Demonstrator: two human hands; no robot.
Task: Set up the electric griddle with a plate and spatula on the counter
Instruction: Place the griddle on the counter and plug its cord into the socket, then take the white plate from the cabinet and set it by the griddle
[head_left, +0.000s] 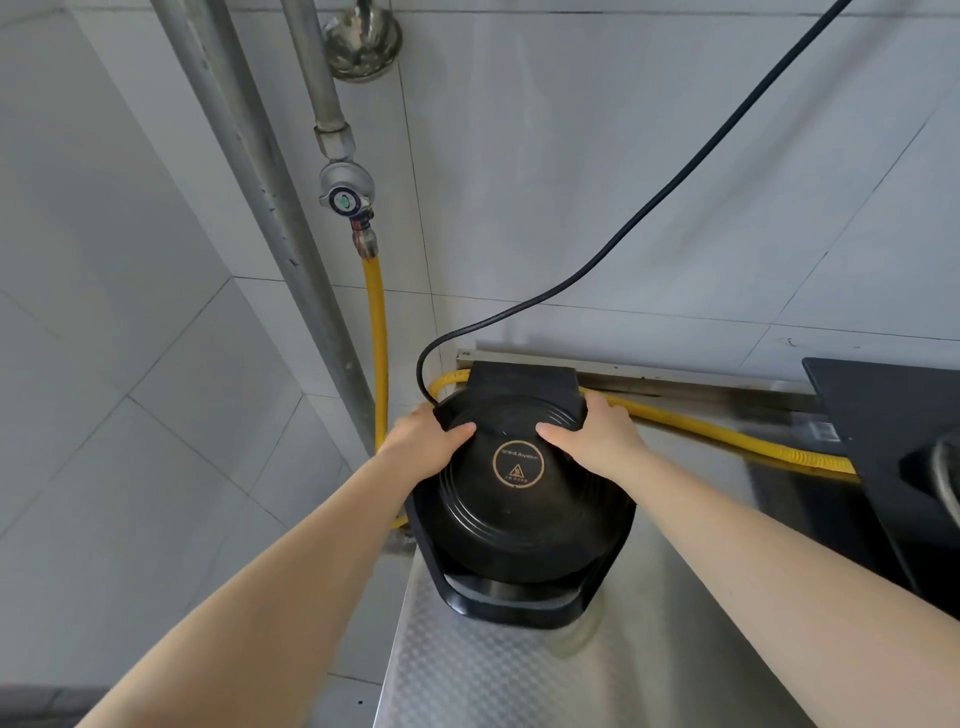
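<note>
The black electric griddle (519, 509) stands on the steel counter (493, 675) near its left back corner, its round lid closed and marked with a gold ring. My left hand (426, 436) grips the lid's back left edge, thumb on top. On the back right edge my right hand (592, 431) grips the same way. A black power cord (649, 208) runs from the griddle's back up the wall. No plate or spatula is in view.
A yellow gas hose (727, 436) lies along the counter's back behind the griddle and climbs to a valve (345, 195) on a metal pipe. A black gas stove (893, 457) sits at the right. White tiled walls close in on the left and back.
</note>
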